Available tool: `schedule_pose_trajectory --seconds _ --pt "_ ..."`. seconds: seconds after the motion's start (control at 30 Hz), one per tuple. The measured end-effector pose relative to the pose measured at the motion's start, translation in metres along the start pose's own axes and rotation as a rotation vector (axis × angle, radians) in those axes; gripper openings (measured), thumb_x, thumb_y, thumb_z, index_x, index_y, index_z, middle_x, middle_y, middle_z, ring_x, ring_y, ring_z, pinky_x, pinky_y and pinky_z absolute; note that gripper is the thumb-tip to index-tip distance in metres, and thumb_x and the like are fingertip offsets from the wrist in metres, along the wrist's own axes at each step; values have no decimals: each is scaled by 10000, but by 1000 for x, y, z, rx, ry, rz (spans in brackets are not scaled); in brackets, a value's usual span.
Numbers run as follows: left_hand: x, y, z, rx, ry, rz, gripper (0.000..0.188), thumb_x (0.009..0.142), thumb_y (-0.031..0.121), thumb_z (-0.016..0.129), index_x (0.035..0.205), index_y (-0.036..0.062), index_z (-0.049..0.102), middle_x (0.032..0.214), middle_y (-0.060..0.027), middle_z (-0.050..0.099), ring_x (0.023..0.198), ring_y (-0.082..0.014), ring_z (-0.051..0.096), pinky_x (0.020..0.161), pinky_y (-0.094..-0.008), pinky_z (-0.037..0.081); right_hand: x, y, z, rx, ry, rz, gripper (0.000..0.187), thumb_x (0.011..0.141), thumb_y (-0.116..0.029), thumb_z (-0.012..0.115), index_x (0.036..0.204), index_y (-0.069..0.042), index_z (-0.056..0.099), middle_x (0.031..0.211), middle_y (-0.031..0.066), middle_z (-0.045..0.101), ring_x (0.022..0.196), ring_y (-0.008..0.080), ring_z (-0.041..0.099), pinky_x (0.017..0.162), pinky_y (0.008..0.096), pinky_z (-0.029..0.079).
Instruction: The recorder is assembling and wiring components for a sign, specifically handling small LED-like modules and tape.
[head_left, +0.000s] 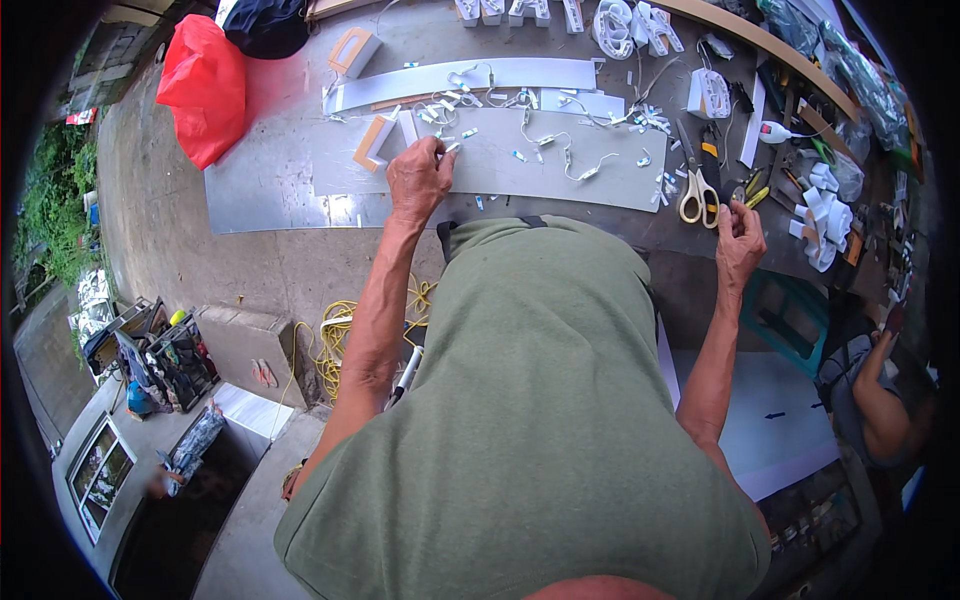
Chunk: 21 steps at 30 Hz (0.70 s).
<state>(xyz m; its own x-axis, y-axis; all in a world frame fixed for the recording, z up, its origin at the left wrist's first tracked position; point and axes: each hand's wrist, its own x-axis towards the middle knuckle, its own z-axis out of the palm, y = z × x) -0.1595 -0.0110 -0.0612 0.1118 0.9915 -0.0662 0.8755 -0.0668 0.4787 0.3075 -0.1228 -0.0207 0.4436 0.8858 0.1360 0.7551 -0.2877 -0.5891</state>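
My left hand (pixel 420 180) is over the near edge of a grey sheet (pixel 480 175), its fingers closed on a small white piece (pixel 452 148). Beside it stands an L-shaped white letter shell with a tan edge (pixel 374 144). Strings of small white LED modules on thin wires (pixel 545 140) lie across the sheet. My right hand (pixel 740 242) is at the bench's near right edge, fingertips pinched together; what they hold, if anything, is hidden. Just left of it are cream-handled scissors (pixel 693 200) and a black-and-orange cutter knife (pixel 710 160). Yellow-handled pliers (pixel 757 192) lie to its right.
White letter shells (pixel 520 12) line the bench's far side. A red plastic bag (pixel 203 90) sits at the far left. Wires, tools and a white roll of strip (pixel 826 222) crowd the right. Yellow cord (pixel 335 340) lies on the floor. Another person's arm (pixel 882 400) shows at the right.
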Motion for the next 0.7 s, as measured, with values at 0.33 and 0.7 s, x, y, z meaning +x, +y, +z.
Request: schedule_pose_trajectory --seconds 0.33,0.7 --pt "117 47 -62 -816 170 -12 203 898 183 796 931 -1 716 733 -1 664 586 -42 541 520 -202 418 5 96 -8 -218 119 198 212 892 -183 730 1003 -2 724 831 62 669 715 178 622 686 340 513" --pt "203 33 -165 -921 309 230 154 904 157 766 890 19 701 695 -9 627 545 -55 512 484 -209 388 6 115 -1 -255 45 184 188 909 -181 691 987 -10 681 865 103 654 763 258 647 730 393 510"
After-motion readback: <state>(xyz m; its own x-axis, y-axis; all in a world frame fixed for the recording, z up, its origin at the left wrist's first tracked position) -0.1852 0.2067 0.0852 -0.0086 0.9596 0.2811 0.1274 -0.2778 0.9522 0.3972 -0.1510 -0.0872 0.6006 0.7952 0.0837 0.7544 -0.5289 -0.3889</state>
